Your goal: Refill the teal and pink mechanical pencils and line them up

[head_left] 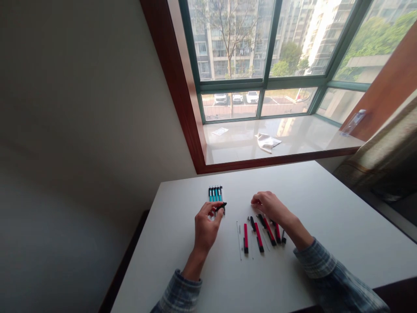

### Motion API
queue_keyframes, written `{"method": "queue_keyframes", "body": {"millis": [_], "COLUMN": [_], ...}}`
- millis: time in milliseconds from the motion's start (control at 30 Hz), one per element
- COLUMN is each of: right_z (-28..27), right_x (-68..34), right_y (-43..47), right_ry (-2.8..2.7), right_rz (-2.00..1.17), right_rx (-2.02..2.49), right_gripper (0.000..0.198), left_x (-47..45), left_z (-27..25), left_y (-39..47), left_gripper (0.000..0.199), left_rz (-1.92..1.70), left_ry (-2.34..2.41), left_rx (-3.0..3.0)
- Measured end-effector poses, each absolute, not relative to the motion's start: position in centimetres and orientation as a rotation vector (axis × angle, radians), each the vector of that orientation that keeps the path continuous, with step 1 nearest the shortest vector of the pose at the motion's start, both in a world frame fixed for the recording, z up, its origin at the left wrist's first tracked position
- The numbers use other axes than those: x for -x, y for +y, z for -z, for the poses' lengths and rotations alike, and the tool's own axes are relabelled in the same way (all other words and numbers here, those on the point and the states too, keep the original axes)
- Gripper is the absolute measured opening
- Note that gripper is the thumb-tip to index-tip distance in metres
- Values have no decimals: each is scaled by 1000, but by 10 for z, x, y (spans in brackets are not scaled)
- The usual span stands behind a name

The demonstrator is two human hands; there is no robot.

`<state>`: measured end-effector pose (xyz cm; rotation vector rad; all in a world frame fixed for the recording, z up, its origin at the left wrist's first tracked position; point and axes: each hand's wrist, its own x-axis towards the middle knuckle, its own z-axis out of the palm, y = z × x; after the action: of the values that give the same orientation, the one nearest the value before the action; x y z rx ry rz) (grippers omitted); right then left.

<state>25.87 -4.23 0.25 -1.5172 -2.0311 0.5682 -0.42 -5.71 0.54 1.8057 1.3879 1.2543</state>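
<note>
My left hand (206, 224) pinches a small black pen part (221, 206) between thumb and fingertips, just in front of a row of turquoise pens (215, 193). A bit of red shows behind its fingers, too small to tell what it is. My right hand (269, 204) hovers over the table with its fingers curled together; whatever they hold, if anything, is hidden. Below it lie several red pen barrels (246, 239) with black ends, black pen tips (252, 224), and thin refills (239, 241). My right wrist partly covers the rightmost parts.
The white table (182, 278) meets a window sill (234, 148) at the back. On the sill lie a crumpled white cloth (267, 142), a paper sheet (220, 131) and a clear bottle (354, 121). A wall (97, 130) rises on the left; a curtain (374, 152) hangs right.
</note>
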Motion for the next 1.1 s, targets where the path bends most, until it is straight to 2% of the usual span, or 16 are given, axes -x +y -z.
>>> {"method": "queue_keyframes", "body": {"millis": [333,1100], "right_z": [-5,6], "right_x": [-214,-207], "right_y": [-42,-47], "right_ry": [-1550,-1534], "right_rz": [-1130,-1197], "right_rx": [1064,1016], "right_gripper": [26,26], "left_x": [-1,1], "left_z": [-9,0], "left_y": [-62,-59], "left_gripper": [15,14], "left_rz": [-1194,-1191], "left_ry": [1273,1216], "left_rx": [-1858,-1937]}}
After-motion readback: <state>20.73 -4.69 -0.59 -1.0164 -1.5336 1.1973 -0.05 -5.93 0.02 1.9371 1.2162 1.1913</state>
